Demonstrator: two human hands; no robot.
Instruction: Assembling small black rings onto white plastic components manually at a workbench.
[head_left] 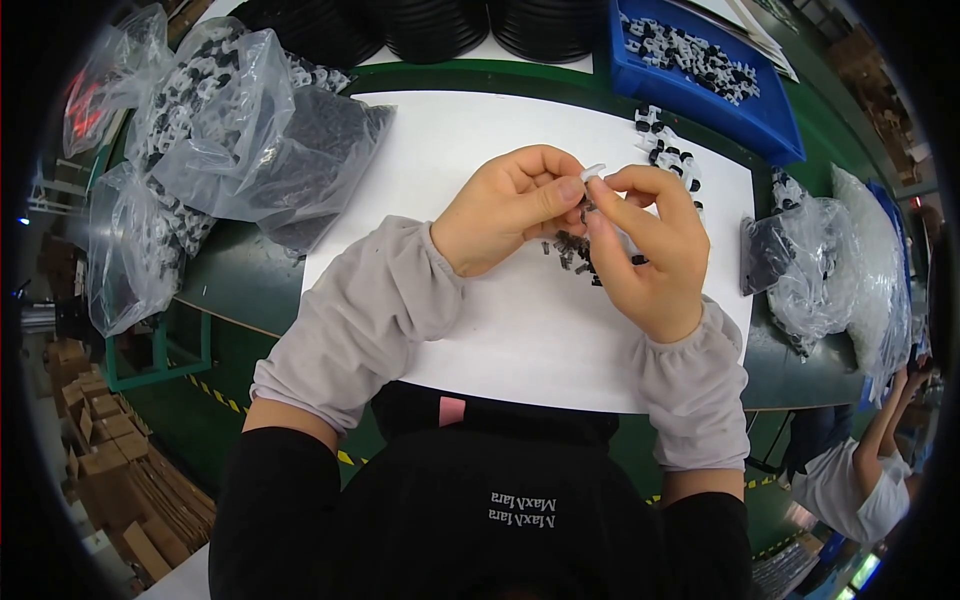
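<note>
Above the white sheet [500, 340], both of my hands meet at their fingertips. Thumb and fingers of my left hand [505, 210] pinch a small white plastic part [594, 171] with a dark piece [587, 208] just below it; whether the two are joined is hidden by the fingers. From the other side, my right hand [660, 240] is closed on the same small part. Beneath the hands lies a loose heap of small dark pieces [568, 250], partly covered by the right hand. Several white pieces with black wheel-like ends [668, 155] lie in a line at the sheet's right.
A blue bin [785, 130] with many white-and-black pieces stands back right. Clear plastic bags of parts [240, 140] crowd the left; more bags [820, 260] sit right. Stacked black round items [435, 30] stand at the back. Another person [865, 490] is at far right.
</note>
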